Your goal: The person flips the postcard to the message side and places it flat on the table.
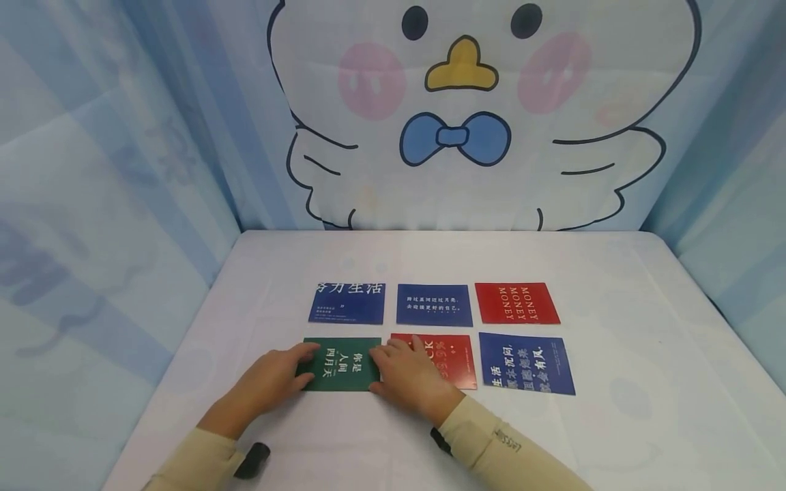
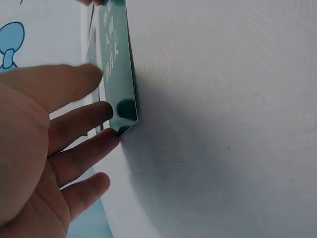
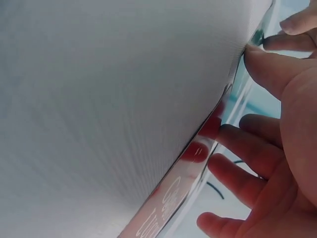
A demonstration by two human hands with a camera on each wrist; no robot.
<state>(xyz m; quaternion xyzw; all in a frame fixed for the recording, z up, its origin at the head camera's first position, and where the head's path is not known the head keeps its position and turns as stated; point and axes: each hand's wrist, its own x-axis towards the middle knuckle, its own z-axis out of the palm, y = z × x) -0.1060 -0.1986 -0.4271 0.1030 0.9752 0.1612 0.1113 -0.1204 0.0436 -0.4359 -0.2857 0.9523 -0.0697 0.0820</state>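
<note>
A green card with white characters lies flat at the front left of two rows of cards. My left hand touches its left edge, fingers spread and nearly straight in the left wrist view. At the card's right edge are the fingertips of my right hand. This hand also covers the left part of a red card beside the green one. In the right wrist view, the fingers of my right hand are extended, with fingertips over the red card.
Behind the front row lie a blue card, another blue card and a red card. A third blue card is at the front right. The white table meets a printed curtain at the back.
</note>
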